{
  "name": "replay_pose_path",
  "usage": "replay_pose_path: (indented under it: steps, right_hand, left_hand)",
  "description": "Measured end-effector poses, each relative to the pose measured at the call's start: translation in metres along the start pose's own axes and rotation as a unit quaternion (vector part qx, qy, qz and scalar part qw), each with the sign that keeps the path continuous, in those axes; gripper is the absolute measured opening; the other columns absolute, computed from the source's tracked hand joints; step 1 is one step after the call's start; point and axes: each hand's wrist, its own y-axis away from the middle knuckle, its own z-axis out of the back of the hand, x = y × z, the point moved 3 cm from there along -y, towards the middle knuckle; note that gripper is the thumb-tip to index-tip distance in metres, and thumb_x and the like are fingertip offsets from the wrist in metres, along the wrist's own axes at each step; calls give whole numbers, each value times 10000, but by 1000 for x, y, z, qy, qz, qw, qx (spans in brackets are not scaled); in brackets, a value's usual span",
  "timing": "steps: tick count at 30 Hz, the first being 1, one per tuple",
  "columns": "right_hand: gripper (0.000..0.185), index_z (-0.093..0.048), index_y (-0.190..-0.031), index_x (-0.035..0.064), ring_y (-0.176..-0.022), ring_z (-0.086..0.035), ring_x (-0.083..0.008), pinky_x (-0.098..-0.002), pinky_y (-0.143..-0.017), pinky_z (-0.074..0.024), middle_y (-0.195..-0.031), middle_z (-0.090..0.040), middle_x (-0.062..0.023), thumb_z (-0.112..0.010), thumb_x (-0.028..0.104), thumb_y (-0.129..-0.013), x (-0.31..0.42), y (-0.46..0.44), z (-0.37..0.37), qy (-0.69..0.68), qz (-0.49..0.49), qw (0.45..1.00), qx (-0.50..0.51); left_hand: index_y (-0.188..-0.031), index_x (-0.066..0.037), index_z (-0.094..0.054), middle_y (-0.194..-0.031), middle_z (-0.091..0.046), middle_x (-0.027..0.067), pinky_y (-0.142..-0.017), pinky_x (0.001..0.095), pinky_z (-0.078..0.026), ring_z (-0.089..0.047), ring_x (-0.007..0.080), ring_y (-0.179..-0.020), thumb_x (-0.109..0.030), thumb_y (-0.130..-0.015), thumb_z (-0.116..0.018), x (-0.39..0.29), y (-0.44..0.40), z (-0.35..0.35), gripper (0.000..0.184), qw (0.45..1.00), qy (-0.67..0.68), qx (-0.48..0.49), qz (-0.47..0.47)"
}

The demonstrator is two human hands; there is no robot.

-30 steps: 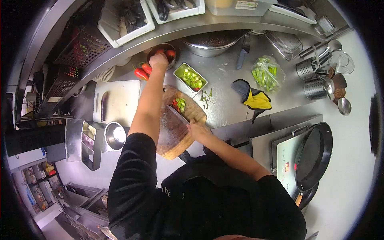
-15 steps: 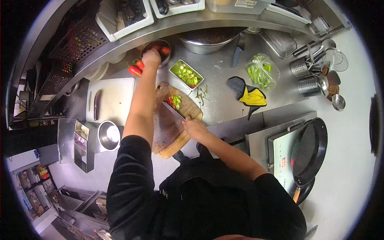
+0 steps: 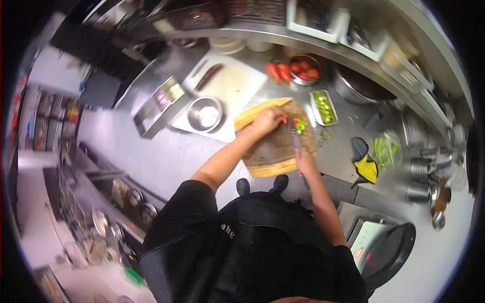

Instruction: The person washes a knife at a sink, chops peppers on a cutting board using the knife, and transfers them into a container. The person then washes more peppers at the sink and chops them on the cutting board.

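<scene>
My left hand (image 3: pixel 269 120) is closed over the wooden cutting board (image 3: pixel 268 151), with the red end of a chili pepper (image 3: pixel 284 119) poking out from its fingers. Most of that pepper is hidden by the hand. In my right hand (image 3: pixel 305 162) is a kitchen knife (image 3: pixel 296 139), gripped by the handle, its blade pointing away from me over the board. Chopped green and red pepper pieces (image 3: pixel 301 126) lie beside the blade. Behind the board stand a bowl (image 3: pixel 305 82) of red vegetables and two whole red peppers (image 3: pixel 273 73).
Right of the board is a metal tray (image 3: pixel 317 116) of cut green pieces. Farther right are a grey-yellow cloth (image 3: pixel 366 169) and bagged green vegetables (image 3: pixel 388 151). A white board (image 3: pixel 242 83) bears an eggplant (image 3: pixel 208 77) and a steel bowl (image 3: pixel 204 114). A frying pan (image 3: pixel 391 255) sits front right.
My left hand has moved from the bowl of red vegetables back to the board, now with a red pepper. The knife stays in my right hand. The whole view has turned leftward.
</scene>
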Motion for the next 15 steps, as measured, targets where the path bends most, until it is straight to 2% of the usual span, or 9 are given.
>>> replay_pose_path:
  steps: [1, 2, 4, 5, 8, 11, 12, 14, 15]
  right_hand:
    - [483, -477, -1064, -84, -412, -558, -263, -342, -353, -454, -677, -600, -197, -323, 363, -960, -2, -4, -2, 23, 13, 1000, 8]
    - [483, -477, -1064, -84, -412, -558, -263, -342, -353, -454, -677, -600, -197, -323, 363, -960, 4, -1, -4, 32, 18, 999, 14]
    - [444, -457, -1069, -76, -369, -527, -254, -355, -372, -464, -675, -592, -203, -347, 340, -959, 8, 5, -2, 21, -18, 1000, -12]
    - [444, -457, -1069, -76, -369, -527, -254, -355, -372, -464, -675, -592, -203, -347, 340, -959, 7, 5, -5, 26, -19, 999, -10]
    - [352, -440, -945, -42, -345, -483, -208, -351, -338, -427, -551, -521, -126, -376, 303, -963, 8, 10, -14, -3, 2, 999, -54]
    - [303, -437, -986, -25, -348, -493, -222, -359, -347, -433, -575, -539, -141, -375, 271, -960, 11, 16, -15, 0, 27, 997, -68]
    - [282, -433, -1008, -19, -360, -509, -232, -366, -354, -440, -589, -550, -154, -372, 251, -958, 11, 17, -15, 35, 27, 997, -66]
    - [264, -429, -1030, -14, -372, -524, -243, -372, -360, -447, -604, -560, -167, -369, 232, -956, 9, 16, -15, 65, 24, 995, -65]
    - [262, -428, -1035, -21, -386, -537, -252, -377, -369, -455, -612, -566, -176, -364, 220, -954, 7, 14, -15, 78, 22, 995, -59]
  left_hand:
    - [-821, -42, -661, -821, -624, 144, -755, 401, -482, -601, 324, -812, -8, -724, -571, 5, 14, -4, 137, 1000, 5, 18, -12]
    - [-814, -41, -660, -830, -623, 130, -751, 394, -474, -588, 326, -821, -25, -710, -593, 3, 26, -4, 124, 998, 4, 53, 25]
    - [-818, -27, -662, -827, -601, 149, -756, 391, -476, -579, 334, -811, -18, -707, -584, 4, 40, -7, 136, 998, -29, 60, 10]
    - [-818, -27, -662, -827, -601, 149, -756, 391, -476, -579, 334, -811, -18, -707, -584, 1, 43, -9, 136, 998, -25, 56, 14]
    - [-815, 1, -657, -838, -573, 184, -750, 398, -480, -568, 348, -801, -16, -698, -584, -4, 57, -15, 138, 998, -64, -14, 3]
    - [-828, 19, -648, -850, -566, 228, -731, 425, -481, -570, 374, -794, -32, -760, -554, 2, 60, -19, 127, 983, -138, -33, 118]
    - [-828, 19, -648, -850, -566, 228, -731, 425, -481, -570, 374, -794, -32, -760, -554, -2, 57, -20, 127, 984, -135, -28, 113]
    - [-853, 12, -635, -887, -571, 213, -771, 428, -489, -577, 377, -883, -47, -779, -520, 0, 54, -22, 150, 975, -119, -20, 187]
    - [-848, -5, -645, -841, -588, 209, -750, 432, -497, -585, 383, -845, -59, -773, -527, -2, 52, -24, 150, 972, -118, -30, 201]
